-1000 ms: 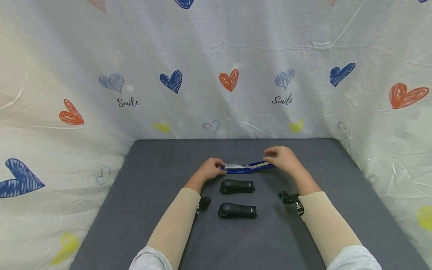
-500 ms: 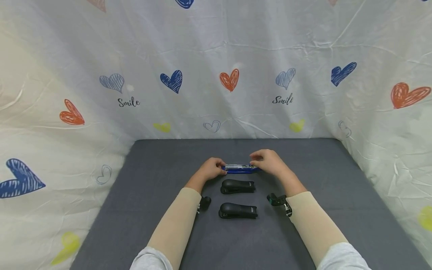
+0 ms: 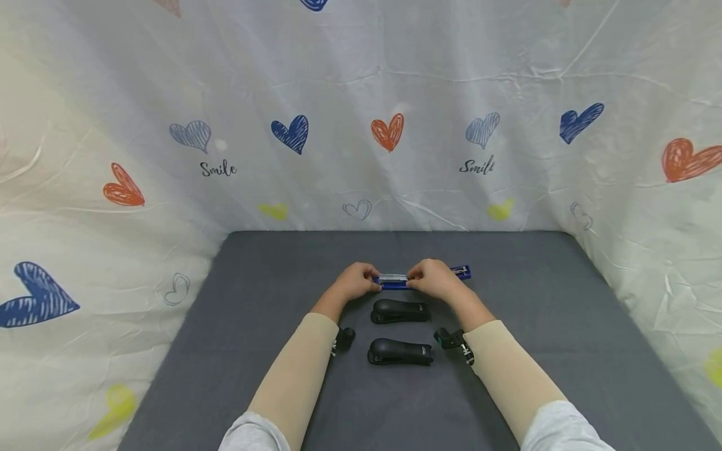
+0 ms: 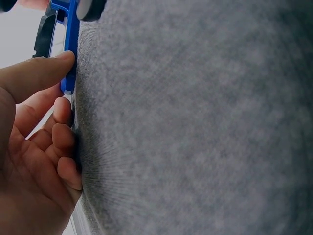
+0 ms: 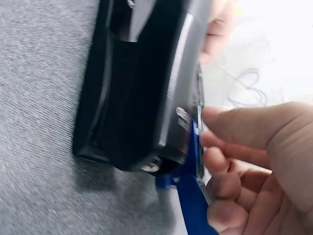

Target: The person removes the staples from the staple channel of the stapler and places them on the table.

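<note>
Blue stapler (image 3: 396, 288): lies on grey-covered table (image 3: 519, 257), toward far edge, roughly central, b/w the two hands. Opened out; silver strip (image 3: 392, 277) shows along its L part. R part emerges past R. hand, angled off to the right and away from the person.

L. hand (image 3: 355, 282): holds L end of blue stapler in a narrow pinch. Per L wrist view, thumb lies on the blue body w/ index behind; other fingers curl below, close to the cloth.

R. hand (image 3: 434, 277): at mid-section of same stapler, thumb and fingertips narrow together, in contact at silver strip. Whether it pinches the strip or only presses: can't tell; R wrist view blurred.

Also obs.: two black staplers on the near side of the blue one, approx. parallel, both untouched. Far black stapler (image 3: 399, 311) is just beside the blue unit; near black stapler (image 3: 400, 352) sits closer to the person. Beige sleeves (image 3: 296, 376) on both forearms, w/ a wrist camera (image 3: 449, 338) at each. Backdrop (image 3: 338, 69): white cloth w/ red, blue and yellow hearts, "Smile" lettering.
</note>
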Available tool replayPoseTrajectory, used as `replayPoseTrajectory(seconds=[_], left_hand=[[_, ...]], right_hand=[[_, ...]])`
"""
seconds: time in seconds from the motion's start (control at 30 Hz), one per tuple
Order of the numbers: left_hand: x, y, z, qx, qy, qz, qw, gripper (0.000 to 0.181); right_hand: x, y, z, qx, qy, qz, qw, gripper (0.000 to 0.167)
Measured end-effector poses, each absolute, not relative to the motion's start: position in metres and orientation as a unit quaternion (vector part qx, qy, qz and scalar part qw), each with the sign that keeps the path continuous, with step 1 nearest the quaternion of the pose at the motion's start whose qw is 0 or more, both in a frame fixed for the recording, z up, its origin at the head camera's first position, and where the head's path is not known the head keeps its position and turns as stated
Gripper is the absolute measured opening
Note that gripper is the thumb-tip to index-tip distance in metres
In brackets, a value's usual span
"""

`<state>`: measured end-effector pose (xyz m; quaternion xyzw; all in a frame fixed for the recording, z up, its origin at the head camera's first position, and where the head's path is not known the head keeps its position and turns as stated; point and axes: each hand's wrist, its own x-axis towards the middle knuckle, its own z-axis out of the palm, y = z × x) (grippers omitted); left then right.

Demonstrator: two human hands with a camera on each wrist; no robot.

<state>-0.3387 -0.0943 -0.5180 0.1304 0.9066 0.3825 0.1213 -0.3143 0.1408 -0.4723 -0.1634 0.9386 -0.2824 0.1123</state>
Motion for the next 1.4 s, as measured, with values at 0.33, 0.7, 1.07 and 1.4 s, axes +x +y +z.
replayPoseTrajectory(seconds=[0.33, 0.7, 1.07, 1.4], left_hand=[[-0.34, -0.094, -0.518, 0.127, 0.907, 0.38, 0.126, 0.032], [-0.339, -0.095, -0.516, 0.129, 0.91, 0.376, 0.118, 0.03], [-0.338, -0.094, -0.514, 0.124, 0.908, 0.381, 0.123, 0.03], [-0.339, -0.093, -0.516, 0.128, 0.907, 0.382, 0.12, 0.028]], right_hand=[[-0.313, 0.133, -0.48, -0.122, 0.95, -0.273, 0.094, 0.024], [-0.313, 0.131, -0.485, -0.073, 0.933, -0.348, 0.061, 0.021], [-0.316, 0.126, -0.487, -0.059, 0.917, -0.391, 0.052, 0.023], [-0.316, 0.128, -0.484, -0.084, 0.925, -0.367, 0.047, 0.021]])
